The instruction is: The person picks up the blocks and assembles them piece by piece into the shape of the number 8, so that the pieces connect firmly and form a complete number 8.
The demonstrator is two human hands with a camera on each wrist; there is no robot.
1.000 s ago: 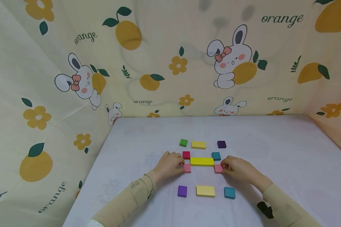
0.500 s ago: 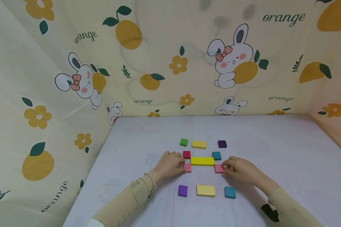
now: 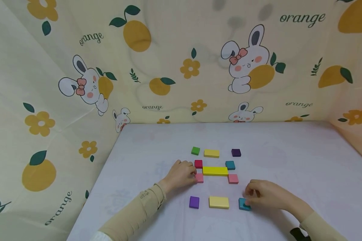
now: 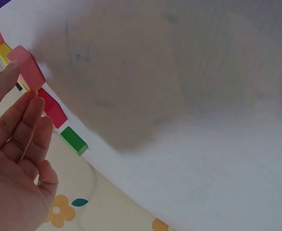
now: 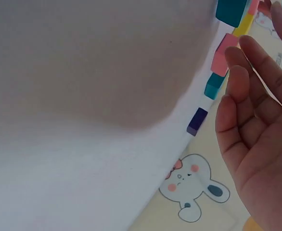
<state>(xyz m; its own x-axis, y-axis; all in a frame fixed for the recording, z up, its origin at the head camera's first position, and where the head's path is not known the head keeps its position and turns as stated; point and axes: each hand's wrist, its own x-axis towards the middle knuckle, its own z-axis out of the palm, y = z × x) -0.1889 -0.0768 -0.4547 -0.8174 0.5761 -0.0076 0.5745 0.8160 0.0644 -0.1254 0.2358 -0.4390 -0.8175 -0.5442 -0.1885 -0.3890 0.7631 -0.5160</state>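
Observation:
In the head view my left hand (image 3: 181,174) is at the left pink block (image 3: 199,178), its thumb and fingertips pinching the edge. The left wrist view shows the thumb on that pink block (image 4: 26,67), with the fingers at its far end. A long yellow block (image 3: 215,171) lies between this block and the right pink block (image 3: 233,179). Red (image 3: 198,164) and teal (image 3: 230,165) blocks sit just behind its ends. My right hand (image 3: 269,194) hovers at the front teal block (image 3: 243,205), thumb overlapping its right side, fingers loosely bent and apart from the thumb.
Along the front lie a purple block (image 3: 194,202) and a pale yellow block (image 3: 219,202). Behind are a green block (image 3: 195,151), another yellow block (image 3: 211,153) and a dark purple block (image 3: 236,152). A printed cloth (image 3: 169,67) hangs behind the white table (image 3: 144,144).
My right hand has left the right pink block and moved toward me and right, to the front teal block. My left hand stays at the left pink block.

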